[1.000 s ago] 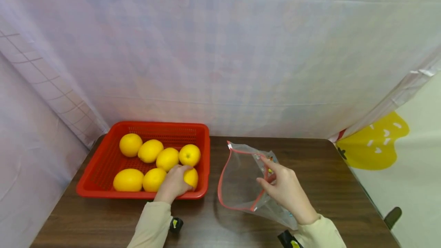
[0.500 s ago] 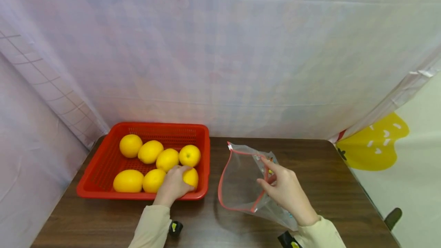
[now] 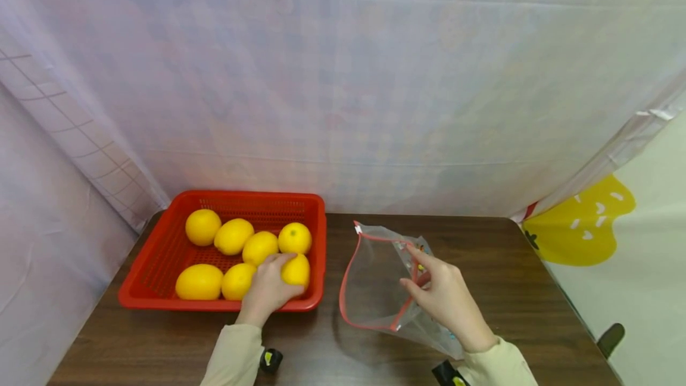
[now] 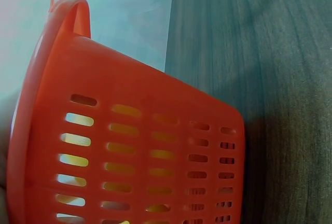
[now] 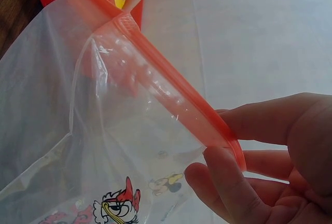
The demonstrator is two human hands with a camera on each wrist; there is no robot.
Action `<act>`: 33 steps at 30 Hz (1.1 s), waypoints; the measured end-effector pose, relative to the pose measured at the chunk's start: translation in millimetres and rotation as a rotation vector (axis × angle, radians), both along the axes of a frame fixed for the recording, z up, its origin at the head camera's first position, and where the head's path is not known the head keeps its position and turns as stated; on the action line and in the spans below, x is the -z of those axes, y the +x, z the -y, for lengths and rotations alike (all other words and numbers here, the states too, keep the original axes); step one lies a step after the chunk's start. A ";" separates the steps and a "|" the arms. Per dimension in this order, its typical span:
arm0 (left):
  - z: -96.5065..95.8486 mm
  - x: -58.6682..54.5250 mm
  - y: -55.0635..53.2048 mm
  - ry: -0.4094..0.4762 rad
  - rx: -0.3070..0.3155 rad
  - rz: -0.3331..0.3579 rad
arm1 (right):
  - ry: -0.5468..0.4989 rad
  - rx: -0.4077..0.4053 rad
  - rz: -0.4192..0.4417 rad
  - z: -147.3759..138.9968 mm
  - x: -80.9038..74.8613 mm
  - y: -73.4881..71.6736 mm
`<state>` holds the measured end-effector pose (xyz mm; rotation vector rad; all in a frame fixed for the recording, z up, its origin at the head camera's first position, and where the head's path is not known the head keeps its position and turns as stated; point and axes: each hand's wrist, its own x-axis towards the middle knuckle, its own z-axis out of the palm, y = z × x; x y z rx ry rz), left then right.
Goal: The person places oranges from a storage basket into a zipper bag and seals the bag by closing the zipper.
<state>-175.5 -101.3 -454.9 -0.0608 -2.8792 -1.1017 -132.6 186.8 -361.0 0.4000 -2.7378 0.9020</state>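
My left hand (image 3: 270, 285) reaches into the red plastic basket (image 3: 128, 296) and grips a lemon (image 3: 296, 271) at its right front corner, thumb on the near side. Several other lemons (image 3: 199, 282) lie around it in the basket. To the right, a clear zip bag (image 3: 370, 282) with a red zip edge stands with its mouth gaping toward the basket. My right hand (image 3: 447, 296) pinches the bag's right rim between thumb and fingers. The right wrist view shows cartoon prints on the bag (image 5: 119, 130). In the left wrist view the basket wall (image 4: 129, 151) hides most of the left hand.
Basket and bag stand on a dark wood-grain table (image 3: 504, 267). A pale patterned curtain (image 3: 343, 88) hangs behind it, and another cloth with a yellow print (image 3: 586, 222) is at the right. The basket's right rim lies between the left hand and the bag.
The lemon in my left hand has shifted slightly upward and now stands more on end; the lemon behind it has turned a little. My right hand and the bag look unchanged.
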 end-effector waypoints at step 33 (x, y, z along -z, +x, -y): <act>-7.7 -42.6 19.6 0.274 0.005 -0.166 | -0.005 0.017 0.029 -0.7 -3.0 -0.7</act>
